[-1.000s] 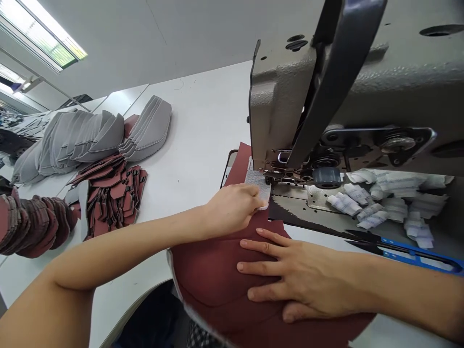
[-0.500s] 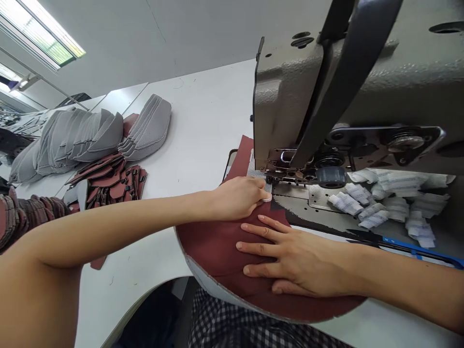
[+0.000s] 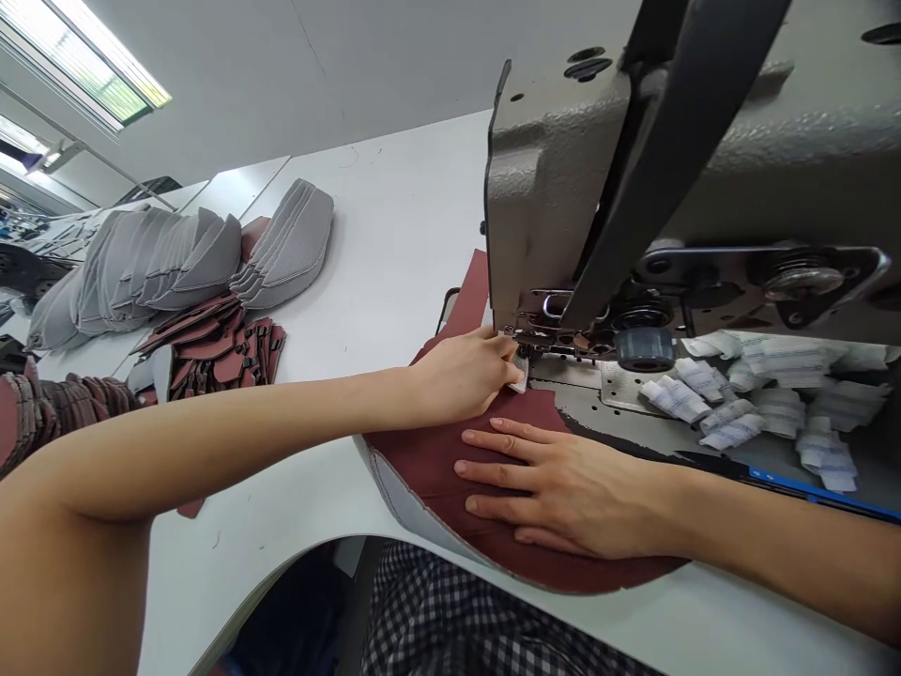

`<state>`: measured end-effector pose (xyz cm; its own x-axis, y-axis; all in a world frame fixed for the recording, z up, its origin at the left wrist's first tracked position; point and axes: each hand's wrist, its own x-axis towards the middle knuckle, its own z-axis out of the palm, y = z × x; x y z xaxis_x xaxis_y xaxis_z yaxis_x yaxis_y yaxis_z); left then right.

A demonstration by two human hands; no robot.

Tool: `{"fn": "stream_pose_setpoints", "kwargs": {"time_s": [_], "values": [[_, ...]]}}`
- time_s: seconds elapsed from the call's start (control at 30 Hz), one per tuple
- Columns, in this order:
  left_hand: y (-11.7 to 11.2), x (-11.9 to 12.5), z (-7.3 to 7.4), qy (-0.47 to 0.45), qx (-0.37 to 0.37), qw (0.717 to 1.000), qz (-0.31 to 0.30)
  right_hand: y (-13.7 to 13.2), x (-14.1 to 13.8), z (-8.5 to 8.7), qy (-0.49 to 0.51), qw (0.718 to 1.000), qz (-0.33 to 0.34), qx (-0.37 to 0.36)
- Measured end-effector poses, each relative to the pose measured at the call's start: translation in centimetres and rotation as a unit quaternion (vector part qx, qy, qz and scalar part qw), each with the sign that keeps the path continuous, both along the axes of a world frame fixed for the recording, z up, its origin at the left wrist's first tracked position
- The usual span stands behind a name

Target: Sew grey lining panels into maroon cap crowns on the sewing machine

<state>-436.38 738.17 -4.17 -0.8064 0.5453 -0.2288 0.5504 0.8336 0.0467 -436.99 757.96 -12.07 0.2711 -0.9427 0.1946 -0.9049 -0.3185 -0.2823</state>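
A maroon fabric panel (image 3: 436,465) with a curved lower edge and a grey backing lies under the sewing machine (image 3: 556,207). My left hand (image 3: 468,376) is at the machine's needle area, its curled fingers pinching a small white label (image 3: 519,379) against the maroon panel. My right hand (image 3: 545,488) rests flat on the panel with its fingers spread, nearer to me. The presser foot (image 3: 521,345) is just beyond my left fingertips. Part of the label is hidden under those fingers.
Several white labels (image 3: 732,399) lie on the machine bed at right, near a blue-and-black tool (image 3: 795,483). Stacked grey pieces (image 3: 155,268) and maroon pieces (image 3: 218,347) sit on the white table (image 3: 380,235) at left. The table's curved edge (image 3: 310,554) is close to my lap.
The maroon panel has shifted a little away from me and turned slightly under the machine. Both hands have moved with it, the left still pinching the label.
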Motion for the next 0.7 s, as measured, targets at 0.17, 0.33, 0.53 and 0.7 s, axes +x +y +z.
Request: {"fn": "stream_pose_setpoints", "kwargs": {"time_s": [0.17,0.33,0.53,0.7], "values": [[-0.4,0.1,-0.2,0.002,0.017,0.999,-0.033,-0.2,0.6,0.0,-0.006,0.999,-0.041,-0.006],[0.6,-0.3,0.4,0.021,-0.059,0.994,-0.085,-0.7,1.0,-0.1,-0.006,0.996,-0.084,-0.007],[1.1,-0.7,0.3,0.021,-0.087,0.993,-0.082,-1.5,1.6,-0.9,-0.005,0.988,-0.144,-0.046],[1.1,-0.8,-0.5,0.041,-0.106,0.990,-0.087,-2.3,1.9,-1.4,-0.003,0.979,-0.190,-0.075]]}}
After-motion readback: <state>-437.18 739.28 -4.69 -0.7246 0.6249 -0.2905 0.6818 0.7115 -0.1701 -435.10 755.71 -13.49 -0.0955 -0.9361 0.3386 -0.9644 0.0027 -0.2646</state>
